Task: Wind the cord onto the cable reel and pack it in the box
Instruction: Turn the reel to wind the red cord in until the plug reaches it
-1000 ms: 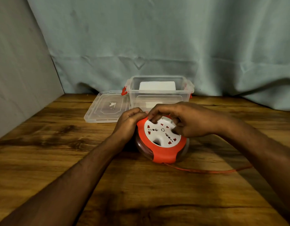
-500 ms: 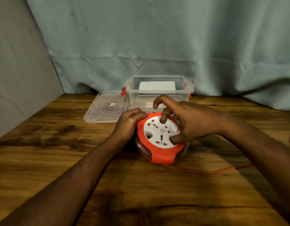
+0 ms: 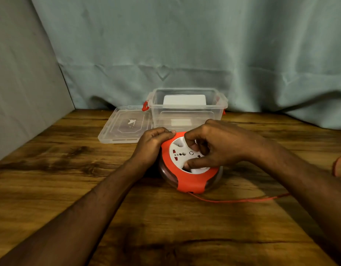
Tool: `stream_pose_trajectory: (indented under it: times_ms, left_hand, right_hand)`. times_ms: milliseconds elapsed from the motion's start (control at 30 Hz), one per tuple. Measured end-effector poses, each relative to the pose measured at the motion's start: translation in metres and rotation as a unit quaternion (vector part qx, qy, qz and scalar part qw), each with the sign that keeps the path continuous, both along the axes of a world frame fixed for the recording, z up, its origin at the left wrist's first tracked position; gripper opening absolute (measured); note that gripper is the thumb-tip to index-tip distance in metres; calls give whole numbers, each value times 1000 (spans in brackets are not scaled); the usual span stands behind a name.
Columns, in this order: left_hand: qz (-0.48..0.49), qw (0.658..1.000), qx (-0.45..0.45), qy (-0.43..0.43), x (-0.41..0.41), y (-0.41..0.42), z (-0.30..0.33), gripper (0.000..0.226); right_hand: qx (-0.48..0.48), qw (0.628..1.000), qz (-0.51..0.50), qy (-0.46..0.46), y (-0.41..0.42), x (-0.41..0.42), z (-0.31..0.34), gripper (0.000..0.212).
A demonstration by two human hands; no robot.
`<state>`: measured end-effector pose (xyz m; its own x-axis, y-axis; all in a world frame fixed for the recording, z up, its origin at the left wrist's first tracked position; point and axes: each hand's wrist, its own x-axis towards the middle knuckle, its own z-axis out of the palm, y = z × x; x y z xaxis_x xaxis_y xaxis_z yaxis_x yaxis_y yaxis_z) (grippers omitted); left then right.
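A round cable reel, orange-red with a white socket face, lies flat on the wooden table. My left hand grips its left rim. My right hand lies over the white face, with fingers and thumb curled into its recesses. A thin red cord leaves the reel's near edge and runs right across the table, passing behind my right forearm. Just behind the reel stands the clear plastic box, which is open.
The box's clear lid lies flat to the left of the box. A loop of red cord shows at the right edge. A grey wall stands on the left and a blue-grey curtain hangs behind the table.
My right hand has turned the white socket face, its fingers shifting from the top towards the near side. The cord on the table has been drawn closer. My left hand has stayed on the rim.
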<state>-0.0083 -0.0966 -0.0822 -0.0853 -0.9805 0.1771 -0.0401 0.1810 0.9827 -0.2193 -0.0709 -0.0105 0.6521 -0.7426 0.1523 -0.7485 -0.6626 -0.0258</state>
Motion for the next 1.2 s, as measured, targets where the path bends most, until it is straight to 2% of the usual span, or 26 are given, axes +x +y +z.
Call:
stream_pose_trajectory:
  times_ms: [167,267,433,733,833,1200]
  left_hand:
    - [2,1000,6,18,-1,-1,1,24]
    - [6,1000,7,11,0,-1,1,21]
    - [9,1000,-1,-7,0,-2,1,22]
    - [6,1000,0,-12,2,0,1,23]
    - [8,1000,9,-6,1,0,1,22]
    - [3,1000,8,0,0,-1,0,22]
  right_hand:
    - [5,1000,9,-28,1,0,1,43]
    - [1,997,14,-76,-3,-3,2,39]
    - [76,992,46,-91,-10,-10,6,83]
    - [78,995,32,-62,-11,-10,3,120]
    - [71,996,16,-52,-9,-11,3,118]
    - [20,999,-1,-28,-7,-10,1,87]
